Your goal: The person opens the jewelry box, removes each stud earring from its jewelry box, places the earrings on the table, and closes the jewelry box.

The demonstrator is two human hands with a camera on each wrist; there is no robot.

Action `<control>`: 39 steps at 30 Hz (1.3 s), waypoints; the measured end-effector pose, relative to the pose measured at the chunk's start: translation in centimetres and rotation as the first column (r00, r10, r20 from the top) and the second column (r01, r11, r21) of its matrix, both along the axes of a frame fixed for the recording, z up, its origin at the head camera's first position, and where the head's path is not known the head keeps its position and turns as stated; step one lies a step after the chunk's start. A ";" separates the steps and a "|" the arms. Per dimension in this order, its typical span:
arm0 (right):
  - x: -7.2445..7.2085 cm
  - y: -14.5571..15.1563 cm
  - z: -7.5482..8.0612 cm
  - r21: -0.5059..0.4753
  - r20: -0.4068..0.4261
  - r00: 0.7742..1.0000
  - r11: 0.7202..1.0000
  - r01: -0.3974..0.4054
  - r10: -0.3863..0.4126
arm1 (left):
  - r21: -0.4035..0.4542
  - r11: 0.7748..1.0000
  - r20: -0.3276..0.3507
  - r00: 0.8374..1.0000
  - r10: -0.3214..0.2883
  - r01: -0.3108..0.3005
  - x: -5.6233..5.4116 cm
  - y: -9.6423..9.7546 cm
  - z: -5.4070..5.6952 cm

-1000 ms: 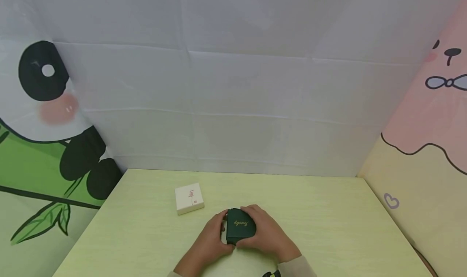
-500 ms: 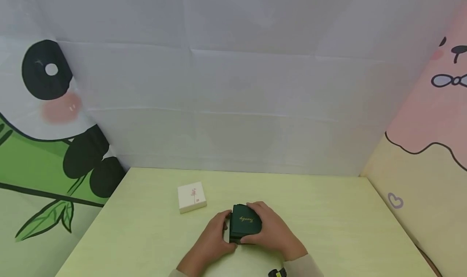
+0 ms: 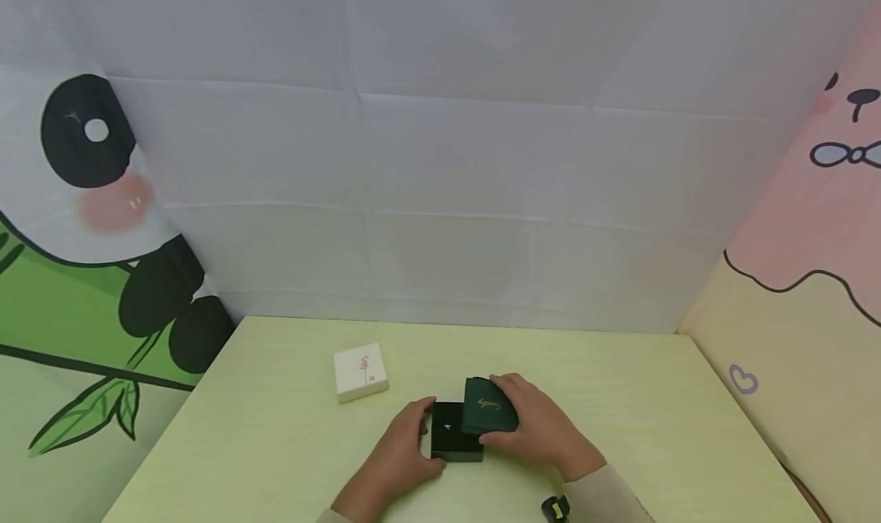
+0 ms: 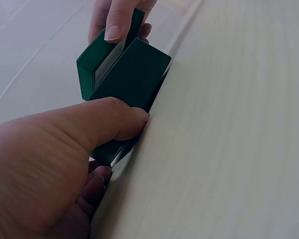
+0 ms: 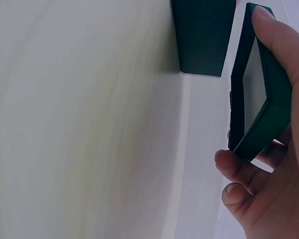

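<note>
A dark green jewelry box base (image 3: 457,456) sits on the table with its black lining showing, and a small silver star-shaped piece (image 3: 447,427) lies on that lining. My left hand (image 3: 399,450) grips the base from the left, its thumb across the near side (image 4: 124,74). Lifted off and up to the right is the green lid (image 3: 490,406) with gold lettering, which my right hand (image 3: 540,427) pinches by its edges. In the right wrist view the lid (image 5: 276,99) shows its pale hollow underside, apart from the box base (image 5: 204,40).
A white box (image 3: 361,372) with a pink flower print lies farther back on the left of the pale yellow table (image 3: 585,385). A white cloth (image 3: 447,164) hangs behind the table, with printed cloths at both sides.
The lid has come up off the box base and moved right with my right hand, uncovering the black lining and the star. My left hand stays on the base.
</note>
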State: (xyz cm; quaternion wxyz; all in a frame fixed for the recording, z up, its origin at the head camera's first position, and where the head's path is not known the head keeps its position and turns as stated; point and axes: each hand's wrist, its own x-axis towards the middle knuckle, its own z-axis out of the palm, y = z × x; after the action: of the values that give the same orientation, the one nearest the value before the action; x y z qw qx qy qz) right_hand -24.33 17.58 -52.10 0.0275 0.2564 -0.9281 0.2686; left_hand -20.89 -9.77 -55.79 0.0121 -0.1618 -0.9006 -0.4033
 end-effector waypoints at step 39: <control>-8.9 6.7 0.7 0.139 0.134 0.984 0.985 0.098 -0.117 | -0.020 1.000 0.023 1.000 0.005 -0.004 -0.1 0.0 -0.2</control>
State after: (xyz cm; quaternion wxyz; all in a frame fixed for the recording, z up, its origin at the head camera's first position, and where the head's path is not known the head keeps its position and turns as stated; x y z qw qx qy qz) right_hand -33.20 24.24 -51.43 -0.0412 0.1872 -0.9560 0.2223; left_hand -20.94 -9.79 -55.97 0.0011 -0.1552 -0.9050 -0.3961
